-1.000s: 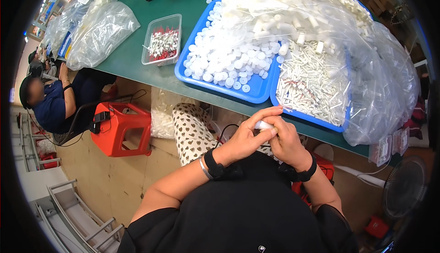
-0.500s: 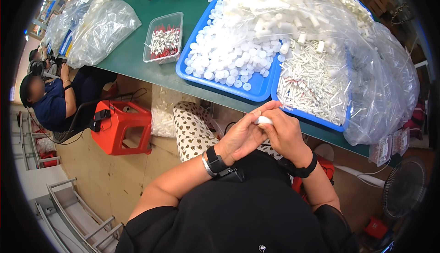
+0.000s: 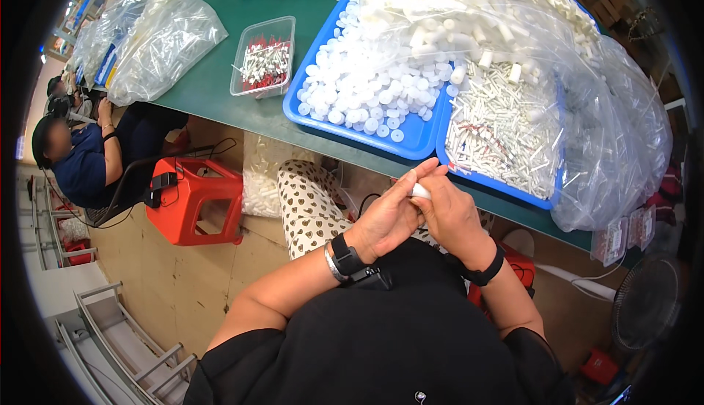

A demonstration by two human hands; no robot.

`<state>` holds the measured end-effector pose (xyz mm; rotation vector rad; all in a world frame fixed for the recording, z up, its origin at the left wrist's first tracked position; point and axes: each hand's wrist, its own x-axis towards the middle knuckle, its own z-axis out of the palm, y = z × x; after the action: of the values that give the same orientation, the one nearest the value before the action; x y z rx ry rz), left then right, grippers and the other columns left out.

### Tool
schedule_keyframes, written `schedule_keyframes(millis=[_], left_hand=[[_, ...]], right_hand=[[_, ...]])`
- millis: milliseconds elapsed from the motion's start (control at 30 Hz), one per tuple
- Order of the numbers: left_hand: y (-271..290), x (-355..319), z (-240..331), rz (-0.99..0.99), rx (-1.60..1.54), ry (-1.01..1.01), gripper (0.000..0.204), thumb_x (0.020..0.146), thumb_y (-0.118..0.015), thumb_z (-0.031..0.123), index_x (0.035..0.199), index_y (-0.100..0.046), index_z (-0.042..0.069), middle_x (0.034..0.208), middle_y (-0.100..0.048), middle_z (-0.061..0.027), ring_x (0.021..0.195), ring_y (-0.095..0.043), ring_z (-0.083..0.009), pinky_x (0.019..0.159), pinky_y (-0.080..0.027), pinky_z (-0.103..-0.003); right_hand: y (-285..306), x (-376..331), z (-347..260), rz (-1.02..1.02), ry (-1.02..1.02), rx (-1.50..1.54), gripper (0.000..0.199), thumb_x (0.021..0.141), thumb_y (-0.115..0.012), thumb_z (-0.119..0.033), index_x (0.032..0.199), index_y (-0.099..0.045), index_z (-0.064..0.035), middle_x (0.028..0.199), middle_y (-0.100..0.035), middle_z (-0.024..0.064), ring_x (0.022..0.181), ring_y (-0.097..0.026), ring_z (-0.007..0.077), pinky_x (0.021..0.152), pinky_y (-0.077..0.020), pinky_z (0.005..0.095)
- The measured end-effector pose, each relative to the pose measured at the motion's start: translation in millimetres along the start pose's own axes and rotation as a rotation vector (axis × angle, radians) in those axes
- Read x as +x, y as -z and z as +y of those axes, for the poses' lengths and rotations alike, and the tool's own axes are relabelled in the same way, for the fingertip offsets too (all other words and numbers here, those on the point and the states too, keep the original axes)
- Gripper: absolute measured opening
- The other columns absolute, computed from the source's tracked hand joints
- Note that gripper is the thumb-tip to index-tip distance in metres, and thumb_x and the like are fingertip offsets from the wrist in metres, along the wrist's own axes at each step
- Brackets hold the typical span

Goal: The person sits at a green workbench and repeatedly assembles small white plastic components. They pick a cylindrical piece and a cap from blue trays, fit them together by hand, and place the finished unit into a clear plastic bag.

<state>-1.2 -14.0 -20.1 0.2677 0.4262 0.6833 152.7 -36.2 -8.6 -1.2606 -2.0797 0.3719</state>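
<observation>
A small white cylindrical piece (image 3: 420, 192) sits between my two hands, just in front of the table's near edge. My left hand (image 3: 386, 222) is turned palm up and closed around its left side, the fingers reaching behind the piece. From the right, my right hand (image 3: 456, 213) pinches the same piece with thumb and fingers. Its far end is hidden by the fingers. Beyond the hands, a blue tray (image 3: 359, 138) bears many translucent white discs (image 3: 352, 97). Beside it, another blue tray (image 3: 506, 194) is filled with thin white sticks (image 3: 495, 126).
A large clear bag of white cylinders (image 3: 447, 2) lies over the trays. A clear plastic box (image 3: 262, 57) with red and white parts stands on the green table (image 3: 213, 104). A red stool (image 3: 194, 201) and a seated person (image 3: 88, 156) are at left, a fan (image 3: 645, 301) at right.
Both hands stay together on the white piece, with only a slight shift of the fingers. The table and trays appear slightly higher in the picture.
</observation>
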Motion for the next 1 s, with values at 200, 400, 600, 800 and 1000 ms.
schedule_keyframes(millis=[200, 400, 600, 800, 1000], left_hand=[[3, 6, -11, -0.014, -0.144, -0.069, 0.047, 0.105, -0.039, 0.045, 0.140, -0.042, 0.014, 0.149, -0.040, -0.0069, 0.137, -0.041, -0.0274, 0.112, -0.038, -0.047], [6, 3, -3, 0.001, -0.029, -0.116, 0.057, 0.105, -0.029, 0.051, 0.145, -0.037, 0.012, 0.149, -0.040, -0.0084, 0.135, -0.042, -0.0273, 0.112, -0.039, -0.046], [6, 1, -14, 0.017, 0.267, -0.213, 0.064, 0.104, -0.022, 0.055, 0.150, -0.029, 0.011, 0.149, -0.040, -0.0124, 0.132, -0.046, -0.0263, 0.107, -0.042, -0.044], [13, -9, -8, 0.079, 0.316, -0.034, 0.066, 0.104, -0.019, 0.056, 0.152, -0.026, 0.011, 0.152, -0.037, -0.0139, 0.131, -0.047, -0.0257, 0.106, -0.043, -0.047], [13, -12, 5, 0.075, 0.228, 0.015, 0.066, 0.105, -0.022, 0.055, 0.152, -0.030, 0.009, 0.151, -0.039, -0.0155, 0.126, -0.051, -0.0246, 0.102, -0.046, -0.044]], right_hand=[[-16, -6, -9, 0.033, -0.119, -0.015, 0.024, 0.093, -0.063, -0.011, 0.113, -0.053, -0.0012, 0.090, -0.063, 0.0187, 0.078, -0.064, 0.0393, 0.062, -0.0520, 0.0419], [-12, 3, -17, -0.001, -0.297, 0.350, 0.021, 0.098, -0.057, -0.013, 0.114, -0.049, -0.0016, 0.095, -0.064, 0.0200, 0.082, -0.064, 0.0421, 0.070, -0.0521, 0.0451], [-16, -3, -18, -0.099, -0.432, 0.455, 0.018, 0.100, -0.054, -0.012, 0.114, -0.050, -0.0008, 0.095, -0.063, 0.0109, 0.081, -0.062, 0.0217, 0.071, -0.0493, 0.0328], [-9, -5, 1, -0.299, -0.961, 1.486, 0.026, 0.105, -0.048, -0.027, 0.114, -0.052, -0.0024, 0.082, -0.060, 0.0059, 0.054, -0.047, 0.0041, 0.045, -0.0358, 0.0207], [-5, -7, 5, -0.356, -0.990, 1.723, 0.043, 0.108, -0.036, -0.036, 0.111, -0.057, 0.0016, 0.072, -0.055, 0.0058, 0.042, -0.033, 0.0030, 0.037, -0.0274, 0.0166]])
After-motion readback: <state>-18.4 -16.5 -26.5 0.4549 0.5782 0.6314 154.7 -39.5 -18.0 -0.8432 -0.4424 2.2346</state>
